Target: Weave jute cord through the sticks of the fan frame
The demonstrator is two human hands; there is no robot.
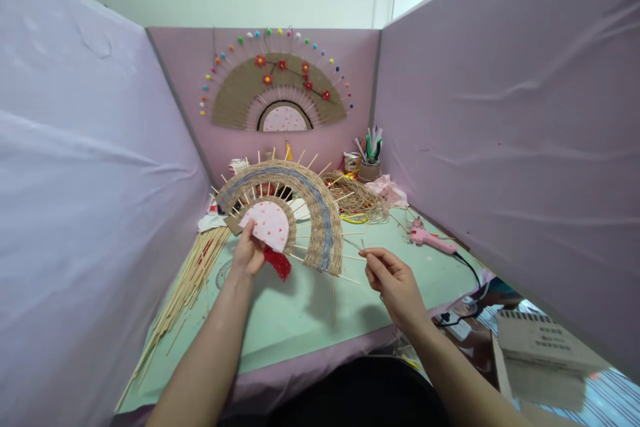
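Observation:
My left hand (247, 255) grips a half-round woven fan (324, 213) by its base, thumb over the pink dotted centre panel (269, 223). Thin wooden sticks radiate through the fan's tan weave, which has a blue-grey stripe, and poke out past the rim. A red tassel (278, 263) hangs under the base beside my left fingers. Off the fan's right edge, my right hand (395, 283) is closed in a pinch on a thin cord (353, 243) that runs toward the weave. Its far end is hard to make out.
Bamboo sticks (193, 273) lie along the table's left side. A coil of twine (357, 197), a tool cup (369, 170) and a pink glue gun (430, 239) with its black cable are at the right. A finished fan (235, 93) hangs on the back panel.

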